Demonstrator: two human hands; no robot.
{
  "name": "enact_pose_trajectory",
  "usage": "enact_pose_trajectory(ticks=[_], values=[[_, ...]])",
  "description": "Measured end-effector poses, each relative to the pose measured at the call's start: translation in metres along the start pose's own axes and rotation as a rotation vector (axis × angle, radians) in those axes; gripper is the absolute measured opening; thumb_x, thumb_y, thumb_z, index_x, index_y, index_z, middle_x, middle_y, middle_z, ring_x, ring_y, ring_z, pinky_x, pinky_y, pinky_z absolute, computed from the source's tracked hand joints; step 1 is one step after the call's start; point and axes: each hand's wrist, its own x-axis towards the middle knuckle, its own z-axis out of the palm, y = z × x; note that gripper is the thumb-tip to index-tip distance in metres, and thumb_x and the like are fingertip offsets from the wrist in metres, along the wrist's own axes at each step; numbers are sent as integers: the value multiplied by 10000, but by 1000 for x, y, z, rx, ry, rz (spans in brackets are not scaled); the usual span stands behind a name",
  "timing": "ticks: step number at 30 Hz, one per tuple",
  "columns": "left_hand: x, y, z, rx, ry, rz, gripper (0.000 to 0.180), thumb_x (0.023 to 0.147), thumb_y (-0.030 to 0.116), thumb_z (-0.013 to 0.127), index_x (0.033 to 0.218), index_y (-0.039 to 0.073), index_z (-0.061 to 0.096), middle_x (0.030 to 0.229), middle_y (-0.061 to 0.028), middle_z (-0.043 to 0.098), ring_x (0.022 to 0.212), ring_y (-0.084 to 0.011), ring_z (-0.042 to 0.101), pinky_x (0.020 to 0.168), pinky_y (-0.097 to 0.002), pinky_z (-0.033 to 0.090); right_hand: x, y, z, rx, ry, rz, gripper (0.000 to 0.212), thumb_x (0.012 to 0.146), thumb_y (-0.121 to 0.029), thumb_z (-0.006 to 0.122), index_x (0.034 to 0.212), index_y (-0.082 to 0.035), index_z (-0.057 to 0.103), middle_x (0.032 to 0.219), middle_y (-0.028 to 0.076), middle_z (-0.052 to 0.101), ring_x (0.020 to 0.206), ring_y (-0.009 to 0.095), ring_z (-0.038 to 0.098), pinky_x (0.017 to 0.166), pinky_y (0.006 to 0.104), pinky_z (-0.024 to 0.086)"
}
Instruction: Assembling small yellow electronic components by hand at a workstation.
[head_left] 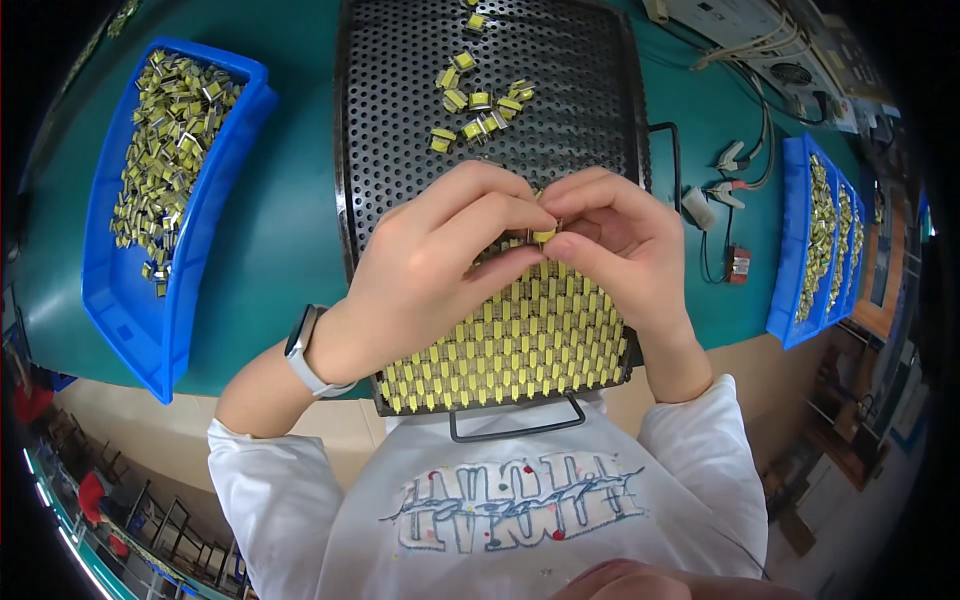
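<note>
My left hand [425,262], with a grey-banded watch on its wrist, and my right hand [632,245] meet over the middle of a black perforated metal tray [395,115]. The fingertips of both are closed around a small yellow-wrapped transformer [543,237], which they partly hide. Just below my hands, closely set rows of the same yellow parts [510,345] stand upright in the tray's holes. Beyond my fingers, several loose yellow transformers [480,101] lie scattered on the bare holes.
A blue bin [185,330] heaped with yellow transformers stands to the left on the green table [290,60]. Another blue bin [790,250], divided into compartments, is at the right. Cable clips [732,157] and a small red box [738,265] lie beside the tray. A wire handle [515,437] sticks out at its near edge.
</note>
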Motion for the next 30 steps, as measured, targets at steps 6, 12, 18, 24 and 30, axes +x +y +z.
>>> enact_pose_trajectory(ticks=[6, 12, 18, 24, 30], values=[[-4, -3, -2, -70, 19, -31, 299, 721, -55, 822, 991, 23, 718, 1041, -100, 689, 909, -240, 701, 768, -319, 576, 1, 0, 4, -110, 15, -69, 280, 842, 140, 701, 1113, 76, 670, 1180, 169, 626, 1066, 217, 651, 869, 304, 595], [-10, -3, -5, -102, 19, -63, 304, 726, -61, 807, 1004, 25, 721, 1043, -101, 689, 917, -241, 700, 777, -323, 576, 1, 4, 8, -134, 31, -108, 252, 852, 78, 747, 1099, 64, 696, 1152, 152, 649, 1049, 208, 678, 861, 297, 610], [-14, -2, -7, -77, 9, -56, 307, 726, -54, 807, 1009, 25, 718, 1052, -105, 687, 923, -243, 699, 786, -323, 575, -1, -1, 9, -192, -15, -104, 308, 835, 97, 748, 1135, 62, 687, 1177, 156, 639, 1049, 215, 678, 871, 301, 612], [-15, -7, -4, -67, 25, -37, 314, 726, -53, 796, 1019, 19, 706, 1056, -109, 684, 929, -251, 696, 797, -329, 575, -2, 4, 12, -288, 5, -188, 365, 825, 101, 755, 1177, 53, 673, 1193, 158, 633, 1063, 221, 676, 859, 297, 618], [-15, -6, -4, -61, 36, -27, 316, 719, -63, 787, 1013, 11, 698, 1055, -116, 680, 930, -256, 695, 800, -332, 576, -2, 2, 14, -434, 2, -252, 371, 806, 104, 768, 1160, 44, 678, 1179, 159, 650, 1011, 213, 688, 808, 290, 629]])
